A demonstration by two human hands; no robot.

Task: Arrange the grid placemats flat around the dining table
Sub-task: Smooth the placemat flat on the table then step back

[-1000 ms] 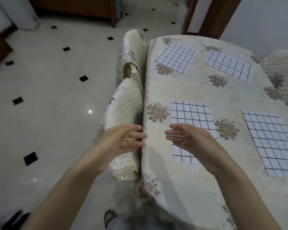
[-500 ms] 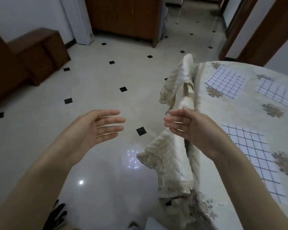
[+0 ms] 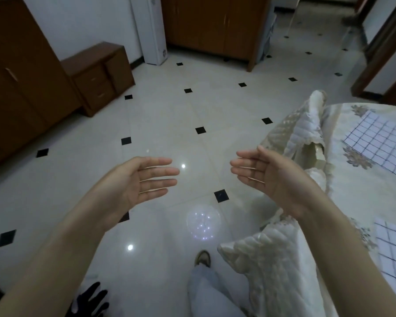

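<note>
My left hand [image 3: 135,181] and my right hand [image 3: 270,177] are raised over the tiled floor, palms facing each other, fingers apart, holding nothing. Both are left of the dining table [image 3: 361,195], which wears a cream floral cloth. Two white grid placemats lie flat on it: one [image 3: 377,139] at the far right, another [image 3: 394,255] cut off by the right edge of the view.
Two chairs with quilted cream covers, one [image 3: 300,133] far and one [image 3: 274,266] near, stand along the table's left side. Brown wooden cabinets [image 3: 96,76] line the left and back walls. My leg and shoe [image 3: 202,259] show below.
The view has swung left, away from the table toward the floor. Both hands left the near placemat and now hover open over the tiles; fewer placemats are in view.
</note>
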